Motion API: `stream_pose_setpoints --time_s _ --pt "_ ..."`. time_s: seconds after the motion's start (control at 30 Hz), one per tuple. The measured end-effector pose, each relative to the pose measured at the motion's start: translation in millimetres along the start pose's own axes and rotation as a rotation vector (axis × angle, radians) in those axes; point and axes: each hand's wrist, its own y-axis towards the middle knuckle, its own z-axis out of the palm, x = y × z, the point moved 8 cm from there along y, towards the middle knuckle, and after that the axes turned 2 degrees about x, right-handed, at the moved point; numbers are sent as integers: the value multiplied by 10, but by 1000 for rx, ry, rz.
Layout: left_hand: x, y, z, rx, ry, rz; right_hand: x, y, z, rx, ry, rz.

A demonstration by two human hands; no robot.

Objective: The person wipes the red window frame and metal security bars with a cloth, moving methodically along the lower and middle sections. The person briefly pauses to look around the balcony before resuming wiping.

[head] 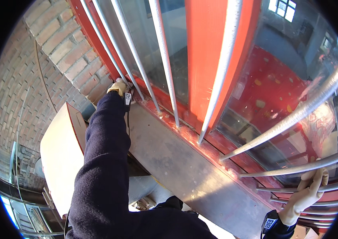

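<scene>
My left hand (117, 87), in a pale yellow work glove, reaches to the lower left corner of a red window frame (207, 65). It is beside the foot of the outermost metal bars. A greyish, cloth-like thing shows at its fingers, but whether it is gripped is unclear. My right hand (303, 195), in a cream glove, is among the metal window bars (294, 171) at the lower right. Its fingers are bent and overlap the bars, and their hold is partly hidden. Small devices with printed codes are strapped at both wrists.
A grey sill (169, 155) runs diagonally below the bars, with flaked red paint along its inner edge. A brick wall (73, 59) borders the window. Behind my left arm stands a cream-coloured panel (61, 149). Window glass (169, 53) lies behind the bars.
</scene>
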Motion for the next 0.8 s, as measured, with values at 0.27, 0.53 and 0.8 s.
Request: stream_pose_setpoints --time_s 0.27,0.53,0.8 --pt "-264 -683 -575 -42 305 277 172 -29 163 88 -71 -88" --pt "-412 -2011 -1822 -135 -538 380 110 -30 227 228 127 -93" --pt "-1508 -3070 -2497 254 -1164 612 129 -14 290 308 247 -166"
